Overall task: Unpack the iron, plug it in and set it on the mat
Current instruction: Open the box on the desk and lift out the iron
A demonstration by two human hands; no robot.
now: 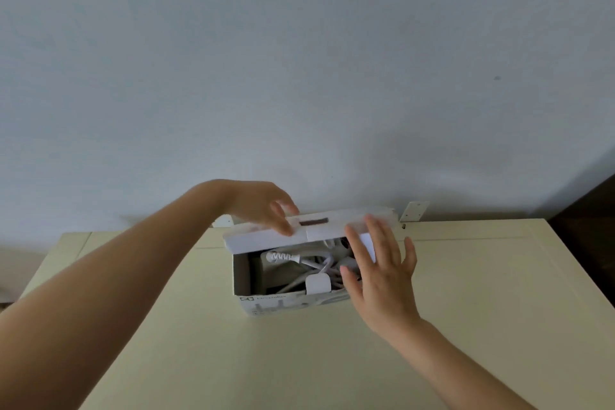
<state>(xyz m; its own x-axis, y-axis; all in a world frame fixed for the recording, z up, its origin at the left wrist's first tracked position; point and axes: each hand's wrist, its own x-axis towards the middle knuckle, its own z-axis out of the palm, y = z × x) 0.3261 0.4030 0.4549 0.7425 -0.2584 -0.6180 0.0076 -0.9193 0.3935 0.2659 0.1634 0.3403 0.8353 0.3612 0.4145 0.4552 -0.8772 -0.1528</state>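
A white cardboard iron box (283, 304) stands on the cream tabletop (299, 359) near the wall. Its lid flap (263, 238) is raised at the back. My left hand (263, 206) rests on top of that flap, thumb and fingers pinching its edge. Inside the box I see a coiled white cord (286, 257) with a ribbed strain relief; the iron's body is mostly hidden under it. My right hand (379, 273) hovers over the box's right end with fingers spread, covering that part of the opening.
The plain pale wall (299, 76) rises right behind the table. Two small white brackets (414, 211) sit where table meets wall. A dark piece of furniture (585, 210) stands at the far right. No mat or socket is in view.
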